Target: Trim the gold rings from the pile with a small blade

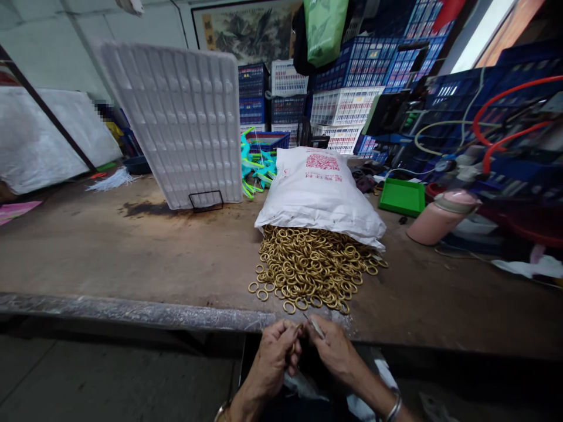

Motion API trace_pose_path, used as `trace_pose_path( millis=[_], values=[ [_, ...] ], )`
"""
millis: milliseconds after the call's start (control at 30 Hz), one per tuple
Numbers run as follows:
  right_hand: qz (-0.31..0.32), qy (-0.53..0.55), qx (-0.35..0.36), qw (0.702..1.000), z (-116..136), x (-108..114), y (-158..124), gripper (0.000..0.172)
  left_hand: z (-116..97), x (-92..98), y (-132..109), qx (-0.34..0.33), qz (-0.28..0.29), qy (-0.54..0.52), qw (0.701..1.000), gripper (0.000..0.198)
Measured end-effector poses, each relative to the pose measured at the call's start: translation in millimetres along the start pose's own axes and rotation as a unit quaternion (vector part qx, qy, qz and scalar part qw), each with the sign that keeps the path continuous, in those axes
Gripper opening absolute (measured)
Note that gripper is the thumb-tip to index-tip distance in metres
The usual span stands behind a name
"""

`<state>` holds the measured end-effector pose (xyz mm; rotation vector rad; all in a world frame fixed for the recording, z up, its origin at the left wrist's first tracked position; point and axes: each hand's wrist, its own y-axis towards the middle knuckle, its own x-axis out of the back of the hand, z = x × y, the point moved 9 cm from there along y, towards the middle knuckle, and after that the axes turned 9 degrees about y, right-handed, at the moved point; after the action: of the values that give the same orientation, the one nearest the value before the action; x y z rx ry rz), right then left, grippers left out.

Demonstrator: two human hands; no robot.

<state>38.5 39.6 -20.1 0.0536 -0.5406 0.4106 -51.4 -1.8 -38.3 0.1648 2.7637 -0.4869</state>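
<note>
Brass-coloured rings [312, 269] lie in a loose heap at the near edge of the white sack [314, 181], whose lip covers the back of the pile; laid flat with that end towards the person, the sack probably serves as a source within easy reach, though what remains inside cannot be seen. A few rings lie apart from the heap, in front of the sack and close to the edge of the wooden table [88, 252]. Nearer the person than the sack, just off that edge, the two hands meet, likely so that fine work can be done close to the body. The left hand [275, 354] has its thumb and fingers pinched together on what looks like one ring [299, 327], leaving hardly any gap; part of it is hidden by the fingers. The right hand [332, 349] is closed round a slim tool [316, 328], its tip turned towards the left hand, a hold that seems meant for precise control; whether the tip touches the ring is too small to tell. Left of the sack, a ribbed plastic panel [189, 123] stands upright, apparently propped by a black wire stand [206, 200]. Right of the sack are a green tray [402, 197] and, nearer the person, a pink bottle [442, 217], both perhaps kept aside to leave the front free for the hands.
</note>
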Motion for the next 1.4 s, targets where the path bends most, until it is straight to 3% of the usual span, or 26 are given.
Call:
trace_pose_path(
  millis=[100,233,833,1000,1233,1400],
  values=[
    [0.026,-0.05,0.02,0.998,6.0,-7.0,-3.3,0.014,0.4,-0.1,0.5,-0.001,-0.001,0.005,1.0,0.034],
    [0.042,-0.096,0.031,0.994,11.3,-10.7,-4.0,0.02,1.2,-0.8,0.5,-0.004,0.002,0.013,1.0,0.034],
    [0.052,-0.148,0.025,0.987,4.9,-18.6,-4.2,0.023,-1.8,1.0,-5.7,-0.03,0.016,0.012,0.999,0.03],
    [0.028,-0.152,0.008,0.988,8.6,-10.9,-4.7,0.021,-3.8,0.8,-9.3,-0.036,0.023,-0.008,0.999,0.029],
    [0.018,-0.167,0.092,0.981,32.7,-16.3,-13.2,0.024,-4.9,4.1,-10.5,-0.049,0.026,-0.007,0.998,0.027],
    [-0.003,-0.19,0.09,0.978,37.4,-14.2,-14.5,0.026,-2.3,6.7,-12.3,-0.045,0.019,-0.007,0.999,0.027]
  ],
)
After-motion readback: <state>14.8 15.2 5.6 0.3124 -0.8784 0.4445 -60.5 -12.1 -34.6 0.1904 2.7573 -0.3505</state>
